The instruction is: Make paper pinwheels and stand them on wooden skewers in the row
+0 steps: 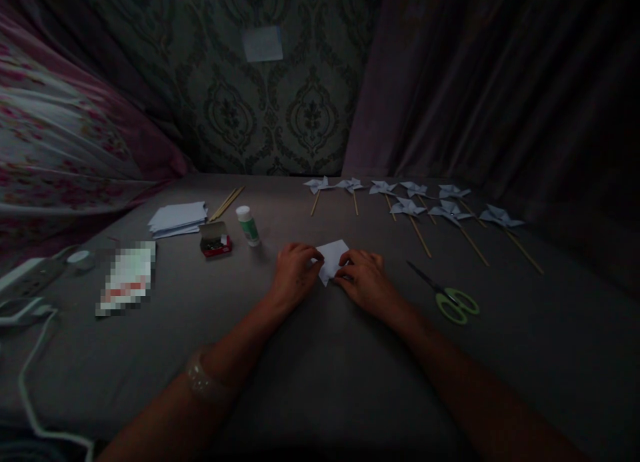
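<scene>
A small white sheet of paper (332, 257) lies on the grey cloth between my hands, one corner pointing toward me. My left hand (298, 270) pinches its left edge, thumb and fingers closed on it. On the opposite side my right hand (364, 275) grips the right edge, with fingertips at the near corner. Parts of the paper's edges are hidden under the fingers. To the right of my right hand rest scissors (445, 297) with green handles. A glue bottle (248, 226) with a white cap stands upright beyond my left hand.
Several paper pinwheels on sticks (409, 209) lie at the back right. Back left are a stack of white paper (178, 218), thin wooden sticks (227, 203) and an open small box (216, 242). A blurred-out packet (129, 275) and a power strip (30, 279) with a cable sit left.
</scene>
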Available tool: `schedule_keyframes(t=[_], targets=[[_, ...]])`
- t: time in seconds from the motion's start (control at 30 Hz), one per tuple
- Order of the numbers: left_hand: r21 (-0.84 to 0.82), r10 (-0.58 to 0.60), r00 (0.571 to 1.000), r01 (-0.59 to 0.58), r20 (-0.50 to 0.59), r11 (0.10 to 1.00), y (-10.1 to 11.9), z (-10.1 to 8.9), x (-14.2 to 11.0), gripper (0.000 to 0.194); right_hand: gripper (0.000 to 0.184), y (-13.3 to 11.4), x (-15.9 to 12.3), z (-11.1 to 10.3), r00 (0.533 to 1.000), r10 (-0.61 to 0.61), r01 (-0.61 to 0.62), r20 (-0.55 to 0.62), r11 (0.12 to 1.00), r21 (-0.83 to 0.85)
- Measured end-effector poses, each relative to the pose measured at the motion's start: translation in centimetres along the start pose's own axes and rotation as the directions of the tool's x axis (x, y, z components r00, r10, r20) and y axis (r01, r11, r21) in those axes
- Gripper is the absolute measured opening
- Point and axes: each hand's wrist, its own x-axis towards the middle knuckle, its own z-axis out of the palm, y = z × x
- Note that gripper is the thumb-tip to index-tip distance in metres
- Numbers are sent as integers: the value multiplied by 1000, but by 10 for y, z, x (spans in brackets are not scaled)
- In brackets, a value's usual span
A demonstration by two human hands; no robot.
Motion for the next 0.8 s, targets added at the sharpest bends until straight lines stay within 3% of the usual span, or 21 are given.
schedule_keyframes(t=[0.1, 0.2, 0.43, 0.8], targets=[[43, 38, 986, -45, 161, 998, -3, 3, -2, 17, 12, 3, 0, 3, 998, 57, -58, 23, 997, 59], [82, 74, 975, -93, 209, 992, -6, 8, -3, 19, 13, 5, 2, 6, 993, 113, -115, 24, 988, 101], [132, 88, 973, -118, 216, 984, -4, 7, -4, 20, 11, 5, 6, 9, 961, 273, -265, -37, 955, 135], [185, 83, 973, -124, 216, 975, -5, 9, -3, 21, 12, 10, 14, 14, 936, 347, -332, -61, 927, 174]])
